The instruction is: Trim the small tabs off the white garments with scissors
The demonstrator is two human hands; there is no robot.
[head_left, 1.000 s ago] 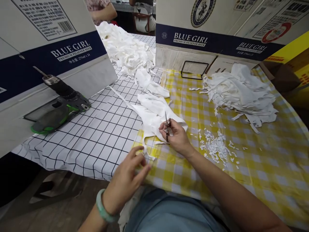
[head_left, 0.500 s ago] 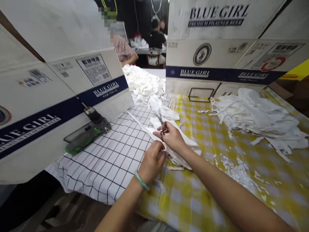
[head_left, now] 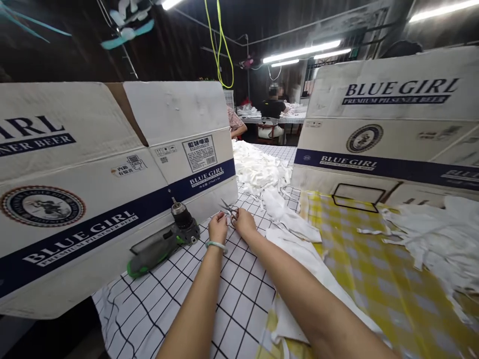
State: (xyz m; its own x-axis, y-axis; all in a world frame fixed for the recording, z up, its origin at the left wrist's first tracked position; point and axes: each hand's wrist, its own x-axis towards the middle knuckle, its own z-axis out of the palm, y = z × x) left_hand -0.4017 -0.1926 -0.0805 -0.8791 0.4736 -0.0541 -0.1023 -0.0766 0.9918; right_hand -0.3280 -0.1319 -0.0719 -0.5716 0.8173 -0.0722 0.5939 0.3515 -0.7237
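Observation:
Both my arms stretch far forward over the black-grid white cloth [head_left: 232,309]. My right hand [head_left: 244,223] is closed round small scissors [head_left: 228,208], whose blades stick out to the upper left. My left hand [head_left: 218,228], with a green bangle at the wrist, is closed beside it, the fingers pinched at something I cannot make out, just below the scissor blades. A white fabric piece [head_left: 299,249] trails under my right forearm toward the yellow checked cloth [head_left: 366,279].
A green and grey power drill [head_left: 164,242] lies left of my hands against a tall Blue Girl cardboard wall [head_left: 93,199]. Another carton [head_left: 389,134] stands at the right. White fabric heaps lie behind [head_left: 262,169] and at the right [head_left: 437,239]. People sit at far tables.
The view has tilted up. Both hands have moved forward and left, off the yellow cloth onto the grid cloth near the drill, scissors still in my right hand.

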